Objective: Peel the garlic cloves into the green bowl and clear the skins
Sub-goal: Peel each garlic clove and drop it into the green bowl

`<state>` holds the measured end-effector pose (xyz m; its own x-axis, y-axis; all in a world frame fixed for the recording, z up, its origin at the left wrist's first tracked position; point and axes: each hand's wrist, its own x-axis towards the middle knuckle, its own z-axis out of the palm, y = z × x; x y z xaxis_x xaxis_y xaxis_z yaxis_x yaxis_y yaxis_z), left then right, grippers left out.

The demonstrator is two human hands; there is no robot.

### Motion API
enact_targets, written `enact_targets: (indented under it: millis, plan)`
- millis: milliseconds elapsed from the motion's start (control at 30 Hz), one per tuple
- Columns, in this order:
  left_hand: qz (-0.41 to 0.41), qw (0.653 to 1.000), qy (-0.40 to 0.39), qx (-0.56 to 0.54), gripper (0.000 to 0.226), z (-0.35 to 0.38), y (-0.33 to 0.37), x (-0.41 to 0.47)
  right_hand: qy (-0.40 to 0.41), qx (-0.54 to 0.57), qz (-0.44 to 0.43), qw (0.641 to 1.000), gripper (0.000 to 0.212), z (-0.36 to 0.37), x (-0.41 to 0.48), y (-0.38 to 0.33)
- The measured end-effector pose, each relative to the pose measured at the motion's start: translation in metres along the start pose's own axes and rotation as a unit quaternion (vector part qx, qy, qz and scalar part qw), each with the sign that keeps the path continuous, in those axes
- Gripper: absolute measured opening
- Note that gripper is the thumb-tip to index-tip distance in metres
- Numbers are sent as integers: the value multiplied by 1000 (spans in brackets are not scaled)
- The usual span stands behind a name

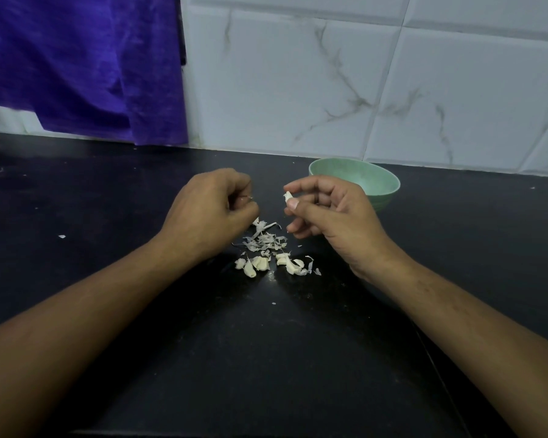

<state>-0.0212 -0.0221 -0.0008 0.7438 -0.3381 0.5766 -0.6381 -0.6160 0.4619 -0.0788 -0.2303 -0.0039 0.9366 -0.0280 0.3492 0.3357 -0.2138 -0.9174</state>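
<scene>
Right now the right hand [325,213] pinches a small garlic clove [288,196] between its thumb and first finger, up above the black counter [108,200]. The left hand [209,207] is curled up tight beside it, and I cannot tell if it holds anything. Below the hands, in the middle of the counter, lies a heap of thin skins [266,240]. Some loose cloves [260,263] sit just in front of the heap. The green bowl [388,192] stands near the back edge, just behind the right hand. A purple cloth [83,64] hangs at the back left corner.
</scene>
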Motion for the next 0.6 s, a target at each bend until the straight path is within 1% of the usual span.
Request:
enact_targets:
  millis: [100, 167, 267, 300, 433, 600]
  plan:
    - [5, 1000, -5, 2, 41, 1, -3, 1, 0, -2, 0, 1000, 18, 0, 0, 0]
    - [12, 1000, -14, 1, 34, 0, -3, 1, -1, -2, 0, 1000, 18, 0, 0, 0]
    - [10, 999, -26, -30, 11, 0, -4, 1, -1, 0, 0, 1000, 18, 0, 0, 0]
    - [6, 999, -28, -39, 9, 1, -5, 1, -1, 1, 0, 1000, 18, -1, 0, 0]
    - [-9, 997, -37, -59, 15, 2, -6, 2, 0, 2, 0, 1000, 18, -1, 0, 1]
    - [-26, 996, -11, -80, 8, -2, -1, 1, -1, 2, 1, 1000, 18, -1, 0, 2]
